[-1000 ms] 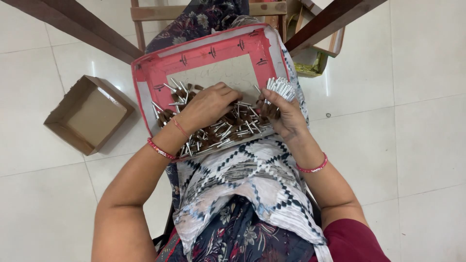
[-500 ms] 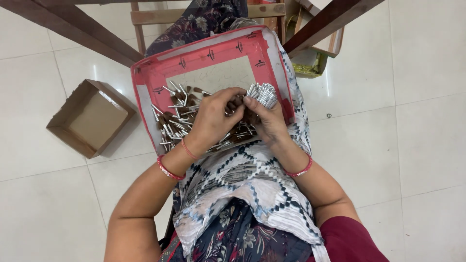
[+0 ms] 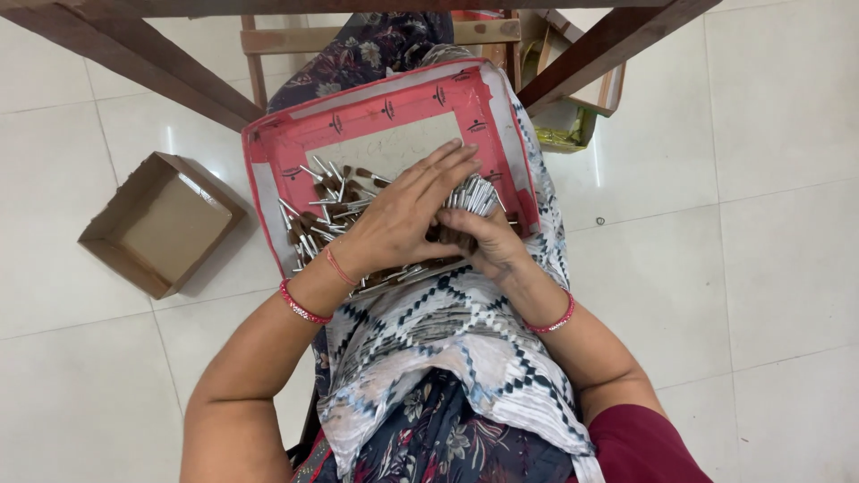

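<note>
A person sits with a red cardboard tray (image 3: 268, 192) resting on the lap, seen from above. The tray is shallow, with pink-red walls and a pale floor, and its near half holds a heap of small metal pins (image 3: 313, 228) with silvery shafts and dark brownish ends, lying criss-cross in all directions.

The left hand (image 3: 403, 219) lies flat, palm down, on top of the heap, its fingers (image 3: 447, 165) stretched out and close together, pointing toward the far right corner of the tray. It presses on the pins rather than gripping any; nothing shows clamped in it. A thin red thread and a red bangle circle that wrist.

The right hand (image 3: 488, 246) sits just beside it at the tray's right wall, touching the left hand. Its fingers are curled around a bundle of pins (image 3: 474, 192) held side by side, their silvery tips fanning out above the fist toward the tray's right wall. A red bangle sits on this wrist too.

A black-and-white patterned scarf (image 3: 447, 340) drapes over the lap below the tray. On the white tiled floor (image 3: 761, 224) to the left lies an open brown cardboard box (image 3: 161, 224), well apart from the tray. Dark wooden legs (image 3: 134, 67) cross the top of the view
</note>
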